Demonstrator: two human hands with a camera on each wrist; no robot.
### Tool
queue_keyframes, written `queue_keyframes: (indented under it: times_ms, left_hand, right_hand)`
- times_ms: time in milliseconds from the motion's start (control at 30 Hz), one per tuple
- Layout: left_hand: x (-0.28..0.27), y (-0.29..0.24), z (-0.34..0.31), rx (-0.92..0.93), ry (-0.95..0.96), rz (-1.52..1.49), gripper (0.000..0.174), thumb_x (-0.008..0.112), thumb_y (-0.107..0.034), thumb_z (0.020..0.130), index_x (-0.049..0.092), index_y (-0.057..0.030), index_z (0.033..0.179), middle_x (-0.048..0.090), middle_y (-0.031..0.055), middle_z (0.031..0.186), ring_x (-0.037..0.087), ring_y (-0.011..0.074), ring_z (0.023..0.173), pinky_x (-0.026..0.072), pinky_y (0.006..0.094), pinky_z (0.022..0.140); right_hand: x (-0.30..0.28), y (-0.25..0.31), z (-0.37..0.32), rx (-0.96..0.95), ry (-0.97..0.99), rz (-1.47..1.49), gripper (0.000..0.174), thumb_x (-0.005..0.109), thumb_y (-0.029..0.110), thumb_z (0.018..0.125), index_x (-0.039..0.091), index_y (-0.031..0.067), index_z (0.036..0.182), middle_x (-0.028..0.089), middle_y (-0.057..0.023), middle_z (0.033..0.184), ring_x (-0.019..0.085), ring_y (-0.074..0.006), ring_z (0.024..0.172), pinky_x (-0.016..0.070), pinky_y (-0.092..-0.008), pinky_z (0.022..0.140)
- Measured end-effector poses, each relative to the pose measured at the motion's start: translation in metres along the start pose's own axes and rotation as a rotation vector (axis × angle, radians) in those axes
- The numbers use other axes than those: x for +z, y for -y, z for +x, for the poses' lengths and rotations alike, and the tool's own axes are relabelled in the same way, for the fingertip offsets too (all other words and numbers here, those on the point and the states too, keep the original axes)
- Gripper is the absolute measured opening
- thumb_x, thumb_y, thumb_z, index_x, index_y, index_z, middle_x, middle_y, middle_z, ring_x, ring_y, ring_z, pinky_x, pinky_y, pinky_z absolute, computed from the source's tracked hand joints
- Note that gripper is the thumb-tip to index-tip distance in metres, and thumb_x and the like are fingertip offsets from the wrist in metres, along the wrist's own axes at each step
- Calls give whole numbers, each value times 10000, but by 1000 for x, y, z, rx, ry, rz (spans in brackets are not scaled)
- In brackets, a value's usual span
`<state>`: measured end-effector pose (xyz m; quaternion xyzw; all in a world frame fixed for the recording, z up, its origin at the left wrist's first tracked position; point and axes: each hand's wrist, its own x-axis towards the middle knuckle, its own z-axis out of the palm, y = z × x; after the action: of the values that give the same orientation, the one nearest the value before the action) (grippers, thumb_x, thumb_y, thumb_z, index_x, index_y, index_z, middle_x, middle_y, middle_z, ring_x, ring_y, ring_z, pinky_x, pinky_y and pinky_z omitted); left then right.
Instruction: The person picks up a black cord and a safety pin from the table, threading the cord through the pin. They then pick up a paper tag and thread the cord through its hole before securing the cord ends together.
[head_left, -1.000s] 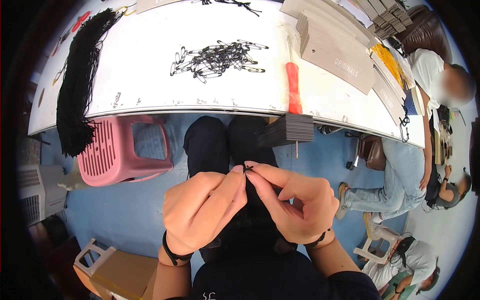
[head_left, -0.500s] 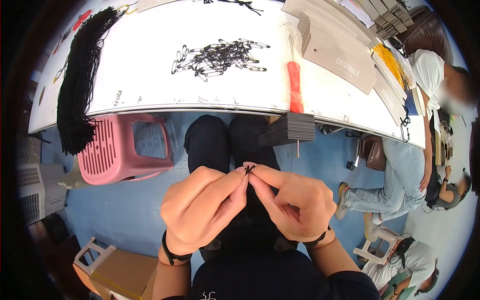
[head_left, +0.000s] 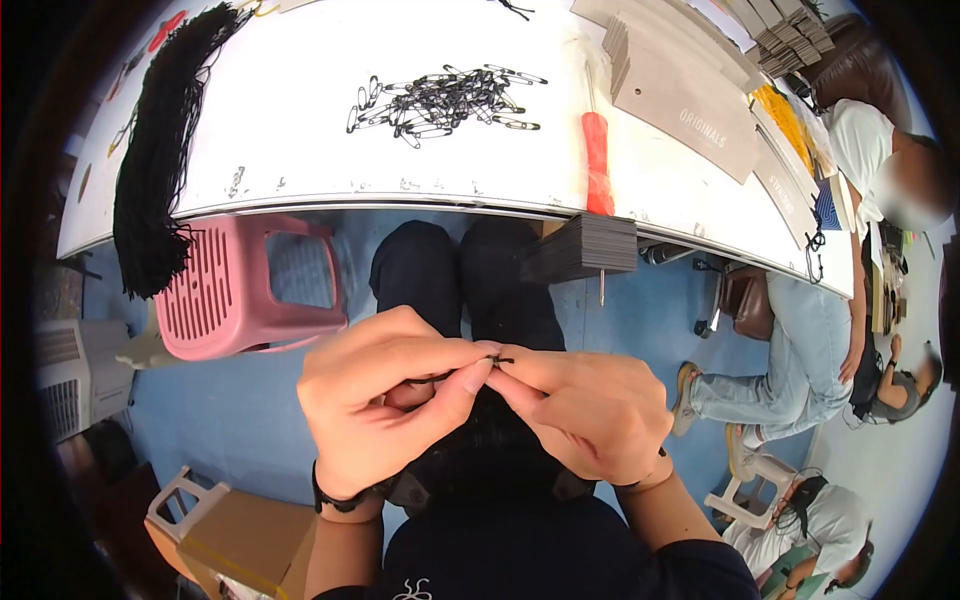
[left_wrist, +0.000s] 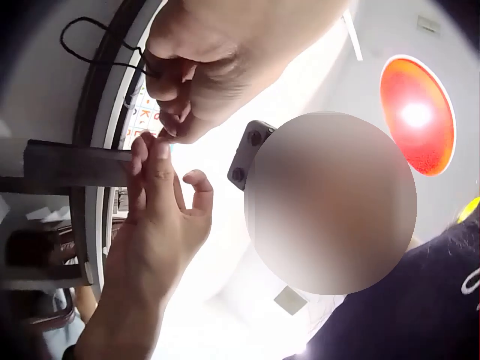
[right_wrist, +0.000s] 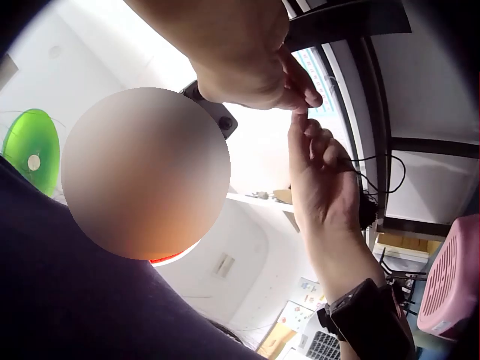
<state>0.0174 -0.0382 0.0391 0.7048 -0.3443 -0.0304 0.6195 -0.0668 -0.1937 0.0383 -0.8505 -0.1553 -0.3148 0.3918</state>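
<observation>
Both hands meet fingertip to fingertip above the lap. Between thumb and finger, the left hand (head_left: pixel 385 405) pinches a thin black cord (head_left: pixel 505 360), part of which passes under its fingers. The right hand (head_left: pixel 600 410) pinches the same cord close to its short end. In the left wrist view a loop of the cord (left_wrist: pixel 64 37) hangs out from the left hand (left_wrist: pixel 217 67); the right wrist view shows this loop (right_wrist: pixel 405 176) too. Fingers cover the middle of the cord.
On the white table (head_left: pixel 270 130) lie black safety pins (head_left: pixel 440 100), a black cord bundle (head_left: pixel 160 150), a red-handled tool (head_left: pixel 597 165) and grey printed cards (head_left: pixel 690 115). Dark cards (head_left: pixel 580 250) jut from its edge. A pink stool (head_left: pixel 205 290) stands left; people sit at right.
The left hand has turned and its fingers have spread from the palm, showing cord beneath them. Both hands have dropped slightly. The table sits a little higher in the head view.
</observation>
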Motion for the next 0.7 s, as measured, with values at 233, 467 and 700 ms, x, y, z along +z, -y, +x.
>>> queue_keyframes:
  times_ms: [233, 467, 700]
  left_hand:
    - [-3, 7, -10, -197, -91, -437, 117, 680, 62, 717, 682, 20, 826, 561, 24, 667, 381, 5, 500, 222, 165, 438]
    - [2, 6, -14, -370, -50, -782, 83, 665, 70, 735, 666, 45, 815, 569, 52, 679, 419, 45, 532, 294, 189, 472]
    - [2, 4, -14, -368, -51, -743, 67, 670, 86, 723, 660, 50, 779, 551, 41, 644, 427, 58, 549, 297, 204, 478]
  right_hand:
    - [2, 4, 6, 265, -86, 170, 262, 752, 15, 673, 644, -8, 911, 674, -93, 870, 660, -177, 675, 527, -244, 567]
    - [0, -2, 16, 65, -38, 88, 338, 746, -13, 643, 664, -17, 971, 650, -81, 849, 625, -160, 645, 507, -231, 533]
    - [-3, -3, 14, 40, 4, 94, 281, 706, -16, 662, 677, -9, 941, 649, -87, 842, 626, -160, 645, 502, -223, 531]
